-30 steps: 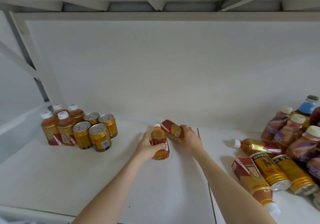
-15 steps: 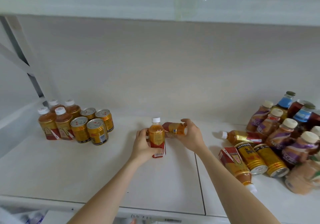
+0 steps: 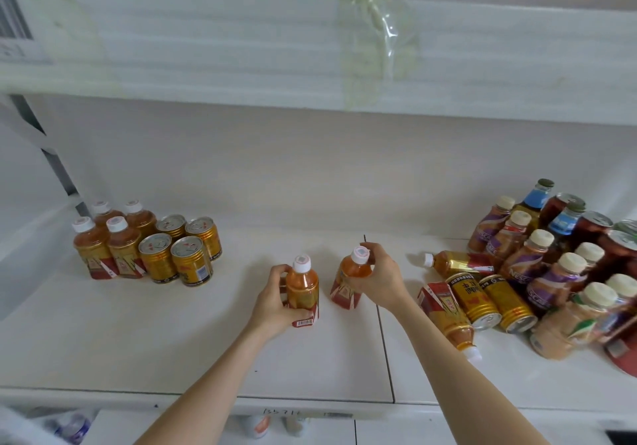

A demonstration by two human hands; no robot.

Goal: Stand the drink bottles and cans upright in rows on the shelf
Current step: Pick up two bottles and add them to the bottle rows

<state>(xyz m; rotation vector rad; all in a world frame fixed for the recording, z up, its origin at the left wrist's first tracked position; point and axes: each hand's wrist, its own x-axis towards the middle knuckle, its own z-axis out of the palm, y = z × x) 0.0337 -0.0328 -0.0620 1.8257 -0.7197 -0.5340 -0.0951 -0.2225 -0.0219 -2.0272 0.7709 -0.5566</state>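
Note:
My left hand (image 3: 275, 301) grips an amber tea bottle (image 3: 302, 289) with a white cap, standing upright on the white shelf (image 3: 172, 334). My right hand (image 3: 381, 281) holds a second tea bottle (image 3: 351, 281) by its shoulder, nearly upright and leaning slightly. At the far left, several tea bottles (image 3: 93, 248) and gold cans (image 3: 191, 260) stand in rows. To the right lie a tea bottle (image 3: 458, 262), another tea bottle (image 3: 444, 313) and two gold cans (image 3: 474, 300) on their sides.
A crowd of purple-labelled bottles (image 3: 537, 255), blue-labelled bottles (image 3: 562, 224) and dark red cans (image 3: 617, 258) fills the far right. The upper shelf's edge (image 3: 310, 48) hangs overhead. A seam (image 3: 384, 341) runs through the shelf surface under my right arm.
My right hand has tipped its bottle from lying sideways to nearly upright, to the right of the left hand's bottle. The left hand's bottle stands upright. The camera has tilted down.

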